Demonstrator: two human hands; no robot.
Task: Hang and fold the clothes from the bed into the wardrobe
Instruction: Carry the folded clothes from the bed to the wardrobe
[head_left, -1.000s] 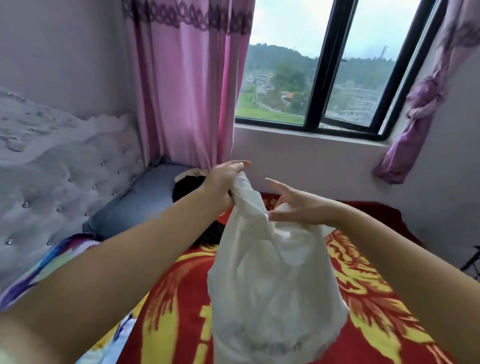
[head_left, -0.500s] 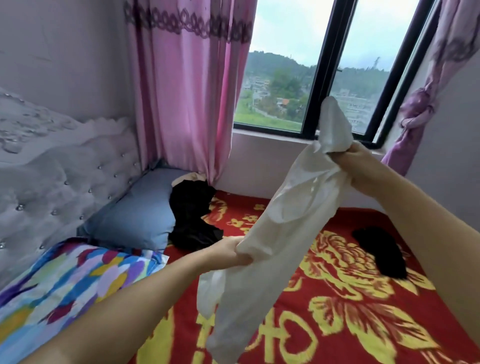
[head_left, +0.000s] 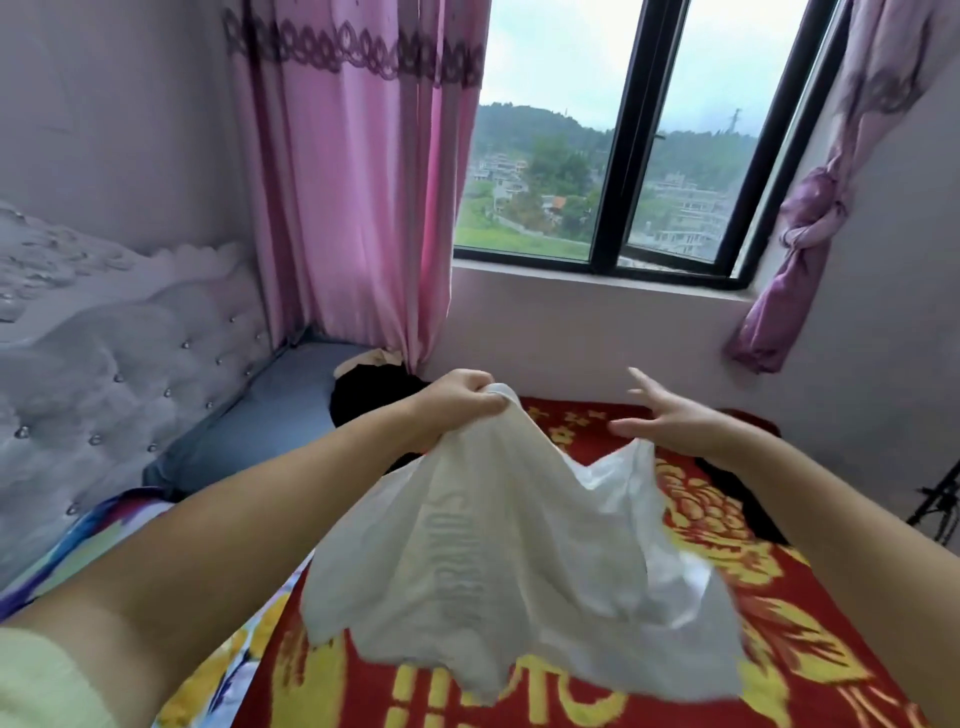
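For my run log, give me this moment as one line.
step: spreading shirt | left hand: grips white shirt | right hand: open, fingers spread above shirt | shirt: held over red blanket | wardrobe: not in view

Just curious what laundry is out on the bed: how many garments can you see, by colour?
White: 1, the white garment, gripped by the left hand
Black: 2, a black garment by the blue pillow, another black garment under the right arm
Total: 3
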